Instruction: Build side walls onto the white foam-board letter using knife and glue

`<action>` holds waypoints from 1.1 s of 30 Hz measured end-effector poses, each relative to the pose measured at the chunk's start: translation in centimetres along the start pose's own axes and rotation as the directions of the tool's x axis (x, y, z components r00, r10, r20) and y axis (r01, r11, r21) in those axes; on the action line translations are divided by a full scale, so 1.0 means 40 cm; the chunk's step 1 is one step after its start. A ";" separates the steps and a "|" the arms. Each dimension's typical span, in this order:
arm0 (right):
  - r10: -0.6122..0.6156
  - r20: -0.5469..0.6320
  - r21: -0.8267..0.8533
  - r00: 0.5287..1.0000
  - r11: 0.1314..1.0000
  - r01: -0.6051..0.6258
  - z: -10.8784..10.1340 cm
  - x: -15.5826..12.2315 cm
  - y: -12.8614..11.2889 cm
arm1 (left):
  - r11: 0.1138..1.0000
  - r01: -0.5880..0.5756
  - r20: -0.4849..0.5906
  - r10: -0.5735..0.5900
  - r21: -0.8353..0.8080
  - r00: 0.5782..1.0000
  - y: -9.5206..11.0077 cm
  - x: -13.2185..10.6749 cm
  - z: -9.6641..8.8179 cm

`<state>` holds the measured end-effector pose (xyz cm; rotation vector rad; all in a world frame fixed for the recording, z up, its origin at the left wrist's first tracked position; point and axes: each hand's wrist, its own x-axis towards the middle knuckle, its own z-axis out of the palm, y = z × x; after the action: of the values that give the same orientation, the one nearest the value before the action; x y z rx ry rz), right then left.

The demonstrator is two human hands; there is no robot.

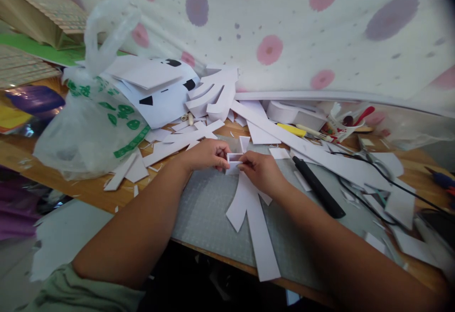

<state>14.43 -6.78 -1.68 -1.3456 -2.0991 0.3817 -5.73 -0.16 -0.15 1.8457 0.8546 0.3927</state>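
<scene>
Both hands grasp a small, open-topped white board box [233, 165] over a grey-green cutting mat [206, 212] on a brown wooden counter [97, 193]: the left hand [215, 154] pinches its left end, the right hand [261, 169] its right side. The thin walls could bow or their joins part if the fingers press unevenly. A forked, flat white board strip [261, 236] lies beneath the right hand and forearm, so a careless forearm could push or crease it. At right, a thin black cord [408, 191] crosses white scraps and might drag them if tugged. Green printing marks a translucent white plastic bag [88, 132], but no words or brand can be read.
</scene>
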 end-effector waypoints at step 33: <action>-0.005 -0.011 -0.005 1.000 1.000 0.005 0.000 0.003 -0.001 | 0.999 0.032 0.008 -0.032 -0.015 0.999 -0.001 0.004 0.008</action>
<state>14.35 -6.70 -1.61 -1.3424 -2.0951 0.3659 -5.41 -0.25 -0.34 1.8164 0.8723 0.3706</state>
